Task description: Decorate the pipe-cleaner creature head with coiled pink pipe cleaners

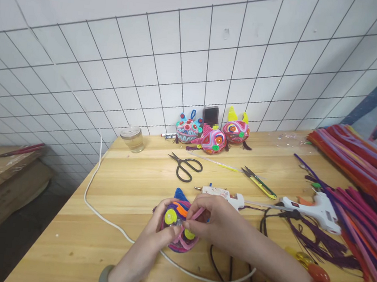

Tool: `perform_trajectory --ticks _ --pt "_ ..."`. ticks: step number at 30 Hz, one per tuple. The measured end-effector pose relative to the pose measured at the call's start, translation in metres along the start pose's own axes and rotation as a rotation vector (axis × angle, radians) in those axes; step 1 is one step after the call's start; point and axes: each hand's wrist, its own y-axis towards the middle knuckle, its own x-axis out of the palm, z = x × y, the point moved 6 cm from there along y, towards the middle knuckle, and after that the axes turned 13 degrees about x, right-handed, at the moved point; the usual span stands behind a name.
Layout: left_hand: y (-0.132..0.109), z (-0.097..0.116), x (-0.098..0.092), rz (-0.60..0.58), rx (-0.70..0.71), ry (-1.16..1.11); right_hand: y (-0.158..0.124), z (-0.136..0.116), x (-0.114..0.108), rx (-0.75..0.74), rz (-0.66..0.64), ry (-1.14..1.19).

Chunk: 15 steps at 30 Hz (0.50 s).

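Observation:
Low in the middle of the head view, my left hand (156, 228) is closed round the left side of a stuffed animal-face ornament (172, 205). It is purple and multicoloured, with a blue pointed ear on top and round yellow eyes. My right hand (213, 213) pinches a pink pipe cleaner (197, 213) against the ornament's front, between the yellow eyes. Part of the ornament's right side is hidden behind my right fingers. Just beyond my right hand lies a white hot glue gun (221, 193), its nozzle pointing left.
Black scissors (186, 165) and yellow thread snips (260, 183) lie farther back. Finished ornaments (214, 139) stand by the tiled wall, with a glass of liquid (132, 138) to their left. A second glue gun (319, 211) and pipe cleaner bundles (358, 159) lie right. A white cable (108, 220) crosses the table.

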Motion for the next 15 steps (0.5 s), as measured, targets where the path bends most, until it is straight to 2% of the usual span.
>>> perform_trajectory --ticks 15 --pt "0.0000 -0.0090 -0.0022 -0.003 -0.036 -0.037 0.0035 0.0023 0.0002 0.014 -0.029 0.009"
